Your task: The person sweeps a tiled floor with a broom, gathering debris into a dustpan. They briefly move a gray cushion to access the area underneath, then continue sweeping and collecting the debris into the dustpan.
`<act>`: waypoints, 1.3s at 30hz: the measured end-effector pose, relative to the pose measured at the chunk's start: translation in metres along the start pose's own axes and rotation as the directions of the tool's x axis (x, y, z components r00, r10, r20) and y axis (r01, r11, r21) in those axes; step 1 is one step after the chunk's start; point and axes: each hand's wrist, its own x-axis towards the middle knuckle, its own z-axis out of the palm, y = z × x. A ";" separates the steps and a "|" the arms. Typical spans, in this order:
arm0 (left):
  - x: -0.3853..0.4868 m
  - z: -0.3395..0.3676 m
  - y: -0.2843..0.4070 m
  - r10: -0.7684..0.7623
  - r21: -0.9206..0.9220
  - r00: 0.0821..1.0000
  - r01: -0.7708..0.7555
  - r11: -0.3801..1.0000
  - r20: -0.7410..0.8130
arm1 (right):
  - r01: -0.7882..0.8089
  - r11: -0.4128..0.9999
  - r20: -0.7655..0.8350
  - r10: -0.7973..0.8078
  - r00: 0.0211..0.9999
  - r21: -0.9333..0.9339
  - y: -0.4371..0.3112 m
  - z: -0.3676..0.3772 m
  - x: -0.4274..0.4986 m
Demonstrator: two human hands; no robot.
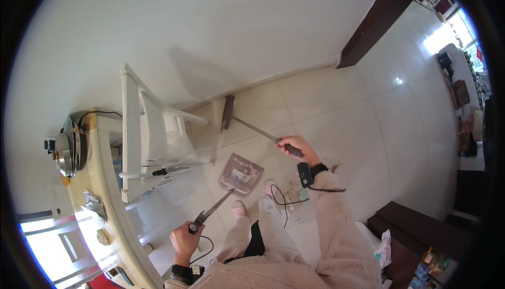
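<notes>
My right hand grips the dark handle of a broom. The broom's brown head is on the tiled floor close to the wall base, beside the white chair's leg. In my left hand is the upper end of a long-handled dustpan, its handle slanting down to the pan. The pinkish, see-through pan lies in front of my feet, with a pale label on it. Broom head and pan are apart. Some debris and a pale green scrap are on the floor below my right forearm.
A white wooden chair with plastic bags stands left, against a table bearing a metal pot. The wall runs ahead to a dark door frame. Dark brown furniture stands at lower right. A black cable hangs near my legs.
</notes>
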 end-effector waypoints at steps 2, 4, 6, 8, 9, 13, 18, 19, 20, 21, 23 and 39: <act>0.004 0.000 0.008 0.012 -0.007 1.000 -0.012 1.000 0.009 | -0.026 0.993 -0.041 0.031 0.999 0.114 0.020 -0.025 -0.029; 0.009 -0.001 0.016 0.044 -0.007 0.999 -0.044 0.999 0.014 | -0.011 0.970 -0.081 0.031 0.996 0.241 0.044 -0.042 -0.055; 0.015 -0.002 0.022 0.087 0.000 0.996 -0.087 0.996 0.019 | 0.032 0.928 -0.139 0.021 0.990 0.372 0.070 -0.051 -0.081; 0.022 -0.002 0.029 0.110 -0.001 0.994 -0.110 0.994 0.025 | 0.025 0.880 -0.112 0.032 0.993 0.474 0.089 -0.051 -0.106; 0.026 -0.002 0.032 0.127 -0.001 0.992 -0.127 0.992 0.023 | 0.012 0.850 -0.115 0.058 0.992 0.526 0.092 -0.048 -0.118; 0.039 -0.002 0.046 0.186 -0.010 0.982 -0.186 0.982 0.031 | 0.157 0.855 -0.264 -0.024 0.964 0.495 0.093 -0.003 -0.150; 0.048 0.001 0.060 0.231 0.000 0.973 -0.231 0.973 0.015 | 0.263 0.903 -0.300 -0.161 0.940 0.340 0.081 0.023 -0.145; 0.049 0.002 0.062 0.233 -0.008 0.972 -0.233 0.972 0.006 | 0.263 0.913 -0.261 -0.183 0.948 0.311 0.074 0.017 -0.132; 0.052 0.004 0.064 0.236 -0.016 0.972 -0.236 0.972 -0.004 | 0.295 0.910 -0.228 -0.233 0.945 0.290 0.065 0.009 -0.112; 0.051 0.005 0.067 0.236 -0.022 0.972 -0.236 0.971 -0.011 | 0.323 0.901 -0.188 -0.278 0.942 0.288 0.056 0.001 -0.090; 0.052 0.005 0.070 0.229 -0.004 0.973 -0.229 0.973 0.019 | 0.292 0.839 -0.233 -0.203 0.951 0.459 0.042 -0.011 -0.048; 0.092 0.012 0.102 0.425 0.046 0.904 -0.427 0.903 0.054 | 0.363 0.672 -0.472 -0.022 0.881 0.646 0.176 -0.036 -0.186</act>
